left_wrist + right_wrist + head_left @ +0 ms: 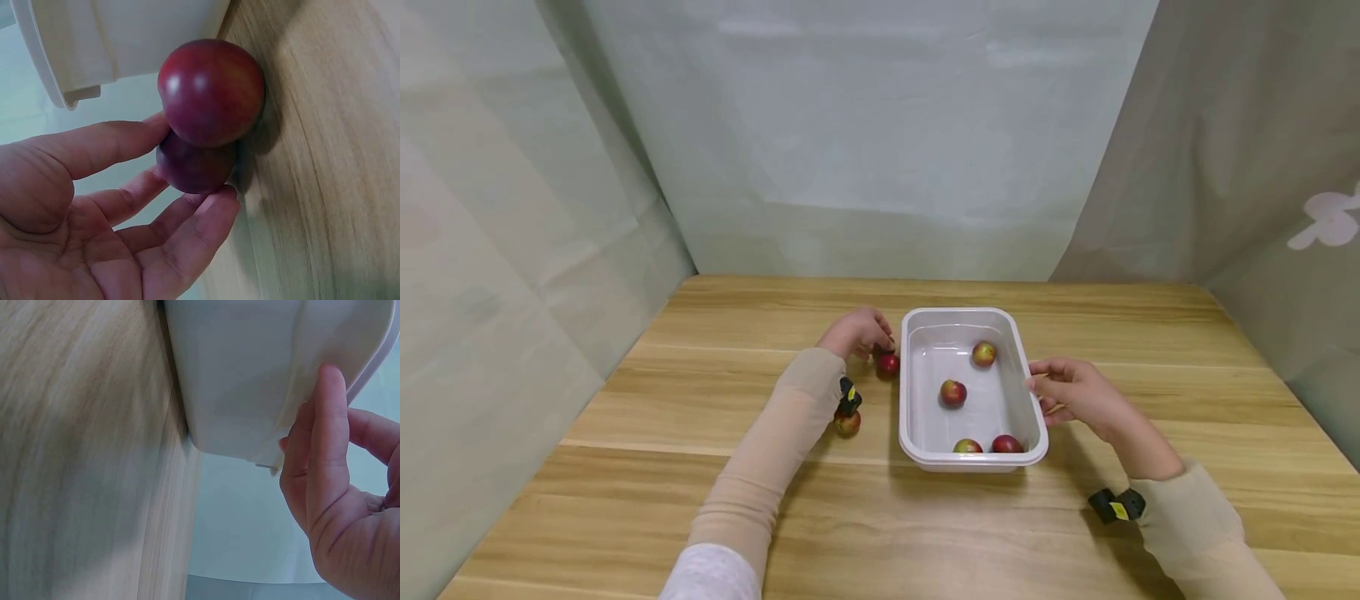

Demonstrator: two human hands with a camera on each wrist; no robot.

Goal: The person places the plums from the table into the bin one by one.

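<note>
Fingers of the left hand spread, touching a red plum; only the wrist view shows a second plum behind. Right hand fingers rest straight against the white tub.

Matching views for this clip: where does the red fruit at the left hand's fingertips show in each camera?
Head: the red fruit lies on the table just left of the white tray, by the left hand.
Left wrist: it fills the upper middle, fingertips against it; a second dark fruit sits right below it.
Right wrist: not in view.
Shared landmark: the white tray's outer wall, seen in all three views.
</note>
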